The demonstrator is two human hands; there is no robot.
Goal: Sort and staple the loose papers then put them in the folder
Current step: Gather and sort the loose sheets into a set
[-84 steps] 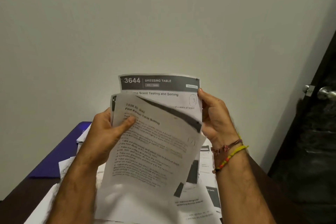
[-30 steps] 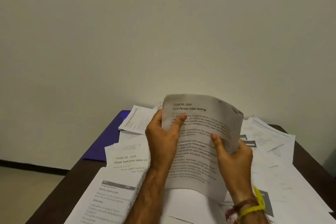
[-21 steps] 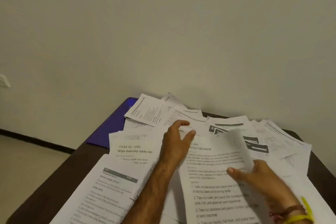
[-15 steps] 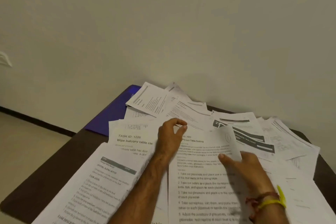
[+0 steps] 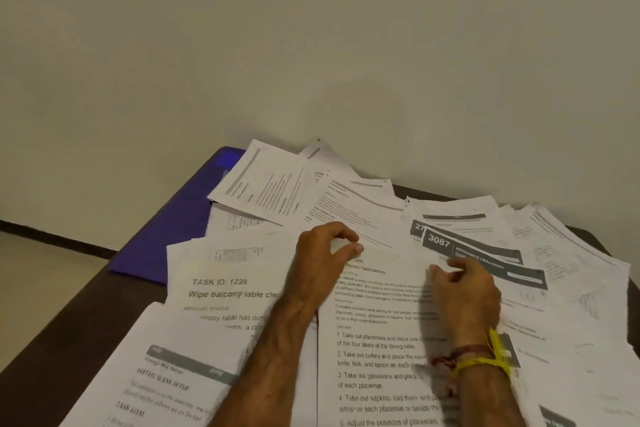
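The printed table-setting sheet lies on top of a heap of loose papers that covers the dark table. My left hand pinches the sheet's top left corner between thumb and forefinger. At the sheet's upper right edge my right hand rests with its fingers curled on the paper. A purple folder lies flat at the far left of the table, partly under the papers. No stapler is in view.
A sheet headed "TASK ID: 1228" lies left of my left arm. A sheet with a grey "3087" banner lies just beyond my right hand. A pale wall stands right behind the table, and the floor drops off at the left.
Both hands brought the raised sheets down from in front of the wall and laid the table-setting sheet flat on the heap. The hands still hold its top corners.
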